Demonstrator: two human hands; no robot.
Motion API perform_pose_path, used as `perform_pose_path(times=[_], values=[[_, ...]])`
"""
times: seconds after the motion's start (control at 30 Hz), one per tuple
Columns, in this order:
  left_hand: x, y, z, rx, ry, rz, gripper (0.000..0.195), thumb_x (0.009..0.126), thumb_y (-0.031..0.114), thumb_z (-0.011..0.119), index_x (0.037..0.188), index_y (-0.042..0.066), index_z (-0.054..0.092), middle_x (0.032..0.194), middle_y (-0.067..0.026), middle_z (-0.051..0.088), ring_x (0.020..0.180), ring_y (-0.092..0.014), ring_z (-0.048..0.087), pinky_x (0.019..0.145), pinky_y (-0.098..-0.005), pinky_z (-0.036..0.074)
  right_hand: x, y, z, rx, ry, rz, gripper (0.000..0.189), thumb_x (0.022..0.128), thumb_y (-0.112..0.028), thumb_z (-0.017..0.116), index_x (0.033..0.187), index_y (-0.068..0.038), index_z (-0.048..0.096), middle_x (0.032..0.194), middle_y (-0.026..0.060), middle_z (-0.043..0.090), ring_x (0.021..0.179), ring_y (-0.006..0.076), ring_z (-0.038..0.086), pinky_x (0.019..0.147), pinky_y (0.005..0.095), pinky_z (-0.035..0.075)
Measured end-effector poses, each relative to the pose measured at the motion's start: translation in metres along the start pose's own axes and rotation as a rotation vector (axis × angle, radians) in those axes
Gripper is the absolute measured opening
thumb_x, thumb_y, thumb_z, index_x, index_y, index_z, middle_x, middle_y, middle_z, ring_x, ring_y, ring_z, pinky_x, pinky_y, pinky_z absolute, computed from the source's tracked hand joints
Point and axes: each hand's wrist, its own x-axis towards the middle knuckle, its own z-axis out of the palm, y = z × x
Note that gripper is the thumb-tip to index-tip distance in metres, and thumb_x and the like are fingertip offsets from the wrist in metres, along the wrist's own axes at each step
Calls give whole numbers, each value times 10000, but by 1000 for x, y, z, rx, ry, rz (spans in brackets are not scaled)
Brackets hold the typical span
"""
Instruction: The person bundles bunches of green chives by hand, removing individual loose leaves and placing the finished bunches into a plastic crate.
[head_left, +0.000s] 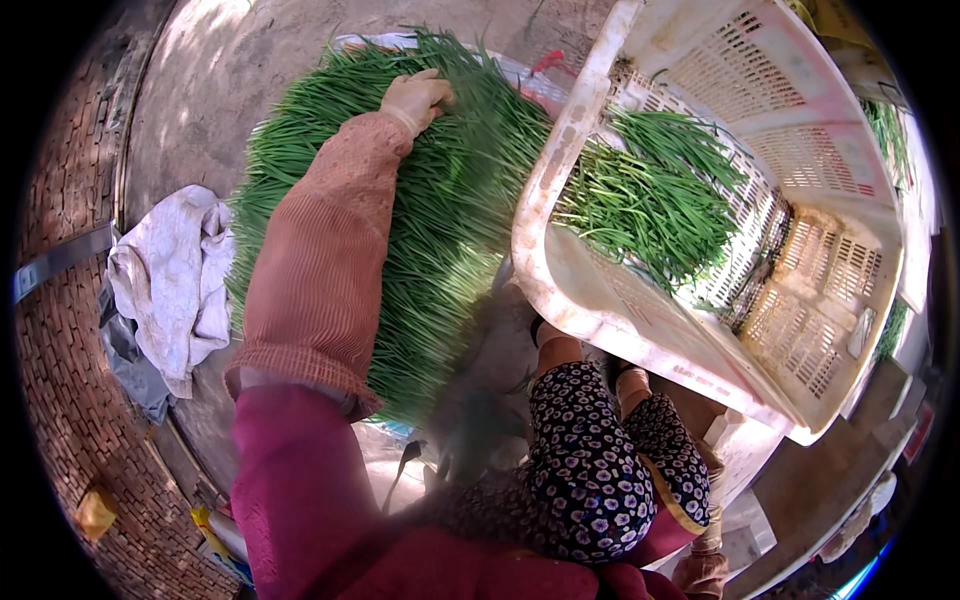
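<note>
My left hand (418, 99), in a pale glove, lies with bent fingers on the upper part of a large pile of long green leaves (420, 217), apparently garlic chives. Whether the fingers hold any leaves is not clear. A ribbed brown oversleeve covers that forearm. A white plastic basket (559, 300) with slotted walls lies tipped on the right, its open side towards the pile. Inside it rests a smaller heap of the same leaves (652, 202). My right hand is out of view; part of a brownish sleeve shows at the lower right, beside my knee.
Beneath the far edge of the pile shows a pale plastic sheet (517, 71). A crumpled white sack (176, 277) and grey plastic (135, 360) lie left on the concrete floor. Brick paving (60, 360) runs along the far left. More greens (885, 139) show beyond the basket.
</note>
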Motion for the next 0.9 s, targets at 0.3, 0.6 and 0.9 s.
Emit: perform_pose_path(times=[0.3,0.6,0.9], values=[[-5,2,-27,-338,38,-110,153,833,130,716,965,62,682,1211,-76,657,1175,-247,588,933,-324,487,6,-2,6,-6,6,3,226,886,-24,608,1094,-6,693,963,141,713,868,200,676,767,311,513],[-5,-22,-11,-978,150,-300,151,900,88,644,1012,-13,659,1140,-87,675,934,-138,643,889,-269,491,17,-14,13,-21,5,-17,223,884,-24,609,1090,-4,693,958,143,712,863,203,677,763,313,513],[11,-38,9,-1173,348,-513,153,882,62,593,1012,-1,644,888,-57,688,744,-115,652,710,-239,494,24,-22,19,-26,7,-13,221,883,-24,609,1086,-3,694,953,145,712,859,206,677,759,314,513]])
